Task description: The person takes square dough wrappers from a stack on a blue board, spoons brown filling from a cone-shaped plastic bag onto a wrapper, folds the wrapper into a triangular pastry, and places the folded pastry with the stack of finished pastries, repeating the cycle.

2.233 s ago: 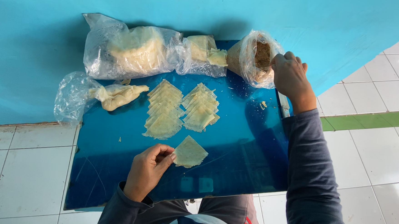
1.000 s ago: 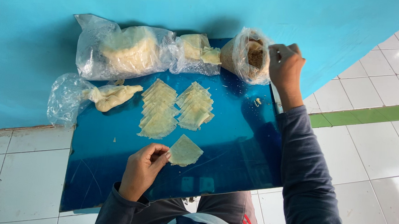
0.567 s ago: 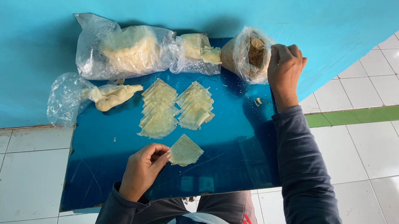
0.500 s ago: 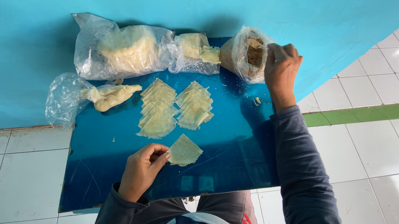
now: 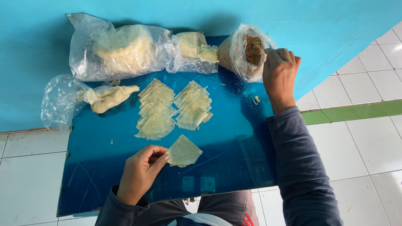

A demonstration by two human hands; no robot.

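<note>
Head view, setting: I am looking down at a glossy blue surface (image 5: 115, 177) lying on a white tiled floor (image 5: 373, 149), pushed against a blue wall (image 5: 170, 6).

Left hand: my left hand (image 5: 140, 171) is resting on the near part of the surface, fingers curled narrow, the fingertips pinning the left corner of a single pale dough sheet (image 5: 183, 151) that is lying flat.

Right hand: my right hand (image 5: 280, 73) is reaching to the far right corner, fingers closed at the mouth of a clear bag of brown filling (image 5: 246, 53); I cannot tell what the fingers are gripping there.

Dough stacks: two fanned rows of cut dough sheets (image 5: 173, 108) are lying side by side in the middle, just beyond the single sheet.

Back row: a large clear bag of pale dough (image 5: 117, 49) and a smaller bag of folded pieces (image 5: 195, 48) are sitting against the wall, left of the filling bag.

Left edge: a crumpled bag (image 5: 62, 101) is spilling a lump of dough (image 5: 110, 97) onto the surface.
</note>
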